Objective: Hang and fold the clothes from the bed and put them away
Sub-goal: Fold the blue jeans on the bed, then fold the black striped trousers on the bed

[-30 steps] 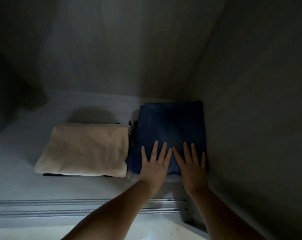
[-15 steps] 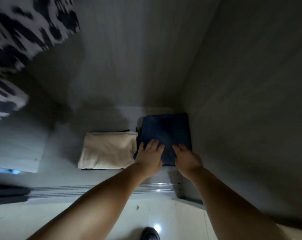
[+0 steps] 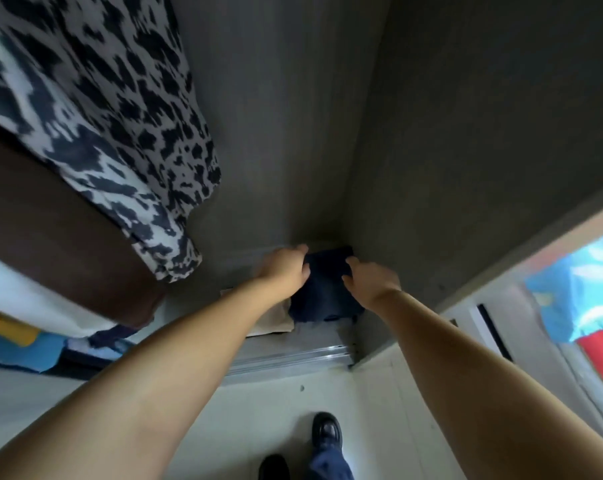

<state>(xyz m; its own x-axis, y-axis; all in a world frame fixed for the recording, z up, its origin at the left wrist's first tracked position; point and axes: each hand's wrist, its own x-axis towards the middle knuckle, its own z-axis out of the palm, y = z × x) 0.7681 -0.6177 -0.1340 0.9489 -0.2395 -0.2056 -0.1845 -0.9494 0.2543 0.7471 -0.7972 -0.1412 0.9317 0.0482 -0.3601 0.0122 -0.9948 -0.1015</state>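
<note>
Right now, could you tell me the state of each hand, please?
Left hand: open, holding nothing.
Right hand: open, holding nothing.

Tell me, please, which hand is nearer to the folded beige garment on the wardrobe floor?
Left. The left hand is over the navy stack's left edge, just above the beige garment; the right hand is on the stack's far side.

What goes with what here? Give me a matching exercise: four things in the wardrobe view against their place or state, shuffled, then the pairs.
Things:
1. folded blue garment
2. beige folded garment
3. spotted garment
4. black shoe

Places or states:
A. hanging, upper left
B. on the floor, bottom edge
C. in the wardrobe's right corner, between both hands
D. mostly hidden under the left forearm

Pairs: 1-C, 2-D, 3-A, 4-B
</note>
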